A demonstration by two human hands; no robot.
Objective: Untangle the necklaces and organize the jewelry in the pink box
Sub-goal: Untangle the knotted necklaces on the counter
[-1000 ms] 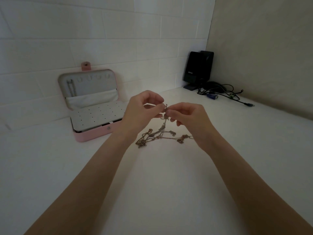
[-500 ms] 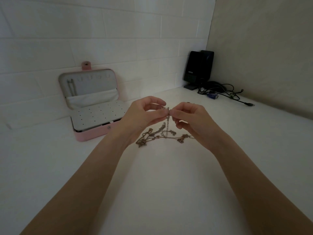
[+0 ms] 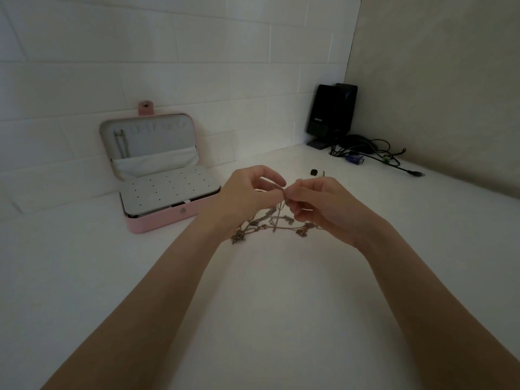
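A tangle of thin metal necklaces (image 3: pixel 270 225) lies on the white counter in front of me, partly lifted. My left hand (image 3: pixel 247 197) and my right hand (image 3: pixel 318 204) meet above it, each pinching the same raised bit of chain between thumb and fingertips. The chain hangs down from the pinch to the pile. The pink box (image 3: pixel 166 218) stands open to the left against the tiled wall. Its white perforated tray is visible, and one necklace (image 3: pixel 121 143) hangs on a hook inside its lid.
Black speakers (image 3: pixel 332 114) stand in the back right corner with a heap of black cables (image 3: pixel 374 154) trailing over the counter. A small dark item (image 3: pixel 314 172) lies just beyond my right hand. The wall runs close behind the box.
Both hands have stayed together over the tangle, shifting slightly while working the pinched chain. The pile below has barely moved.
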